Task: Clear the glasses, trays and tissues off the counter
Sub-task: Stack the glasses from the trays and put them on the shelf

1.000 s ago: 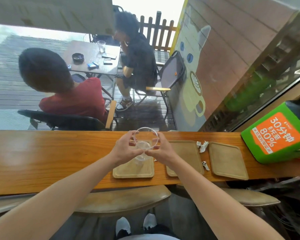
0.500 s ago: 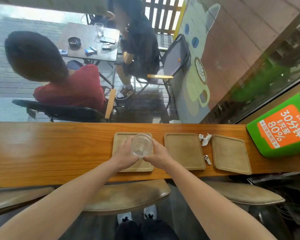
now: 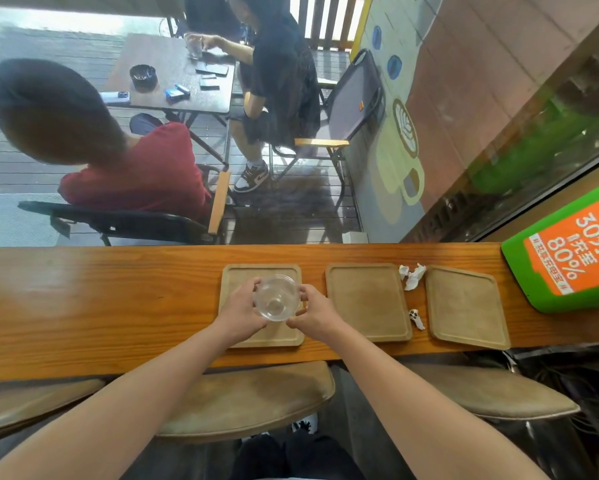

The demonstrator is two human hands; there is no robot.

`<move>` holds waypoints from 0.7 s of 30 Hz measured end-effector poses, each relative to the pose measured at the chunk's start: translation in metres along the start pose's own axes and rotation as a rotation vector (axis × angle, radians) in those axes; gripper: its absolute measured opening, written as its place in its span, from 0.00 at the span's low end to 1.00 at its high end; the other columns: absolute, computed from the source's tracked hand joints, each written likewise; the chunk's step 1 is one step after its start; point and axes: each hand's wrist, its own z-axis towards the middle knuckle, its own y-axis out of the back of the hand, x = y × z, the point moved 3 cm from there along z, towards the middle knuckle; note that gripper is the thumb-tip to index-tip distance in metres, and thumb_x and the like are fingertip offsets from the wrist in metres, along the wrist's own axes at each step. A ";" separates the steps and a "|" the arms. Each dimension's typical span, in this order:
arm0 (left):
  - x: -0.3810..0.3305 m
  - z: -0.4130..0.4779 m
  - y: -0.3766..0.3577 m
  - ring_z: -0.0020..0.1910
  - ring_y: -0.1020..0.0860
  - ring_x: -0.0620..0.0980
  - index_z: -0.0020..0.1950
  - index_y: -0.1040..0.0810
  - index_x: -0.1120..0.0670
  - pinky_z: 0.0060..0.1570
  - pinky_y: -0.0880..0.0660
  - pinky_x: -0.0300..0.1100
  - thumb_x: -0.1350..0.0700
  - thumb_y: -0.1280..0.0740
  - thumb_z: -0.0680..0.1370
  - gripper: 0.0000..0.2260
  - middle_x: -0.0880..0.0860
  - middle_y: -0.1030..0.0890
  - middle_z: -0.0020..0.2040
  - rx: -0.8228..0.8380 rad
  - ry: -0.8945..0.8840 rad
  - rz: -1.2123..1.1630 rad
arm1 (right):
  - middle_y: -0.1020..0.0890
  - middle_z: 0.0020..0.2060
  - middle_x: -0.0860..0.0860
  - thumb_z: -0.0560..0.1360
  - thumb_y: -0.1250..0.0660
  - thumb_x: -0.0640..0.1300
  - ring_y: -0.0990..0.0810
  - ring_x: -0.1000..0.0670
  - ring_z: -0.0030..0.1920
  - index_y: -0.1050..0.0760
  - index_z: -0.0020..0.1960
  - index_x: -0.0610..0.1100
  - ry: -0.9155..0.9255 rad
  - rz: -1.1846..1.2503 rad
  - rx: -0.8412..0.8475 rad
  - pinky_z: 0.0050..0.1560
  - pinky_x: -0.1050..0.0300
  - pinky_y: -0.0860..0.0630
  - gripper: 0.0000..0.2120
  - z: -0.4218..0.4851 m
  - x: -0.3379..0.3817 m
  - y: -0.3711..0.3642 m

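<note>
The fingers [image 3: 256, 292] of the left hand [image 3: 240, 315] and those of the right hand [image 3: 313, 311] are curled narrow around opposite sides of the clear glass [image 3: 276, 298], gripping its wall just below the rim. The glass is upright, mouth toward the camera, directly over the left tray [image 3: 235, 275]; whether its base touches the tray cannot be told. It may be a nested stack, but transparency prevents confirmation. A two-handed, opposed grip probably serves to keep the smooth, round, slippery wall steady. The left tray, the middle tray [image 3: 367, 303] and the right tray [image 3: 466, 306] are flat, pale wooden rectangles with rounded corners and a shallow raised lip, laid side by side on the glossy orange-brown wooden worktop [image 3: 100, 306]. Crumpled white tissue [image 3: 412, 277] lies between the middle and right trays, with a smaller scrap [image 3: 416, 318] nearer the front edge. All three trays and both tissues remain to be cleared.
</note>
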 end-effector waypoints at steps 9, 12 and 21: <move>0.029 0.019 -0.010 0.48 0.24 0.41 0.62 0.32 0.40 0.35 0.29 0.29 0.62 0.22 0.68 0.31 0.41 0.27 0.59 -0.019 0.110 -0.052 | 0.26 0.68 0.51 0.69 0.24 0.35 0.22 0.49 0.60 0.39 0.75 0.52 -0.021 0.079 0.015 0.53 0.55 0.20 0.41 0.028 -0.018 -0.012; 0.039 0.026 -0.020 0.52 0.24 0.42 0.65 0.30 0.41 0.41 0.27 0.32 0.57 0.20 0.67 0.31 0.42 0.25 0.59 -0.042 0.106 -0.141 | 0.27 0.69 0.51 0.70 0.23 0.37 0.25 0.47 0.65 0.38 0.74 0.53 0.007 0.151 0.007 0.63 0.47 0.23 0.39 0.037 -0.025 -0.016; -0.011 0.009 -0.009 0.57 0.23 0.47 0.67 0.30 0.43 0.48 0.22 0.41 0.54 0.23 0.69 0.29 0.44 0.23 0.58 0.095 -0.024 -0.178 | 0.24 0.63 0.50 0.69 0.22 0.46 0.23 0.48 0.63 0.32 0.69 0.51 0.007 0.306 -0.055 0.65 0.44 0.24 0.32 -0.016 -0.006 0.012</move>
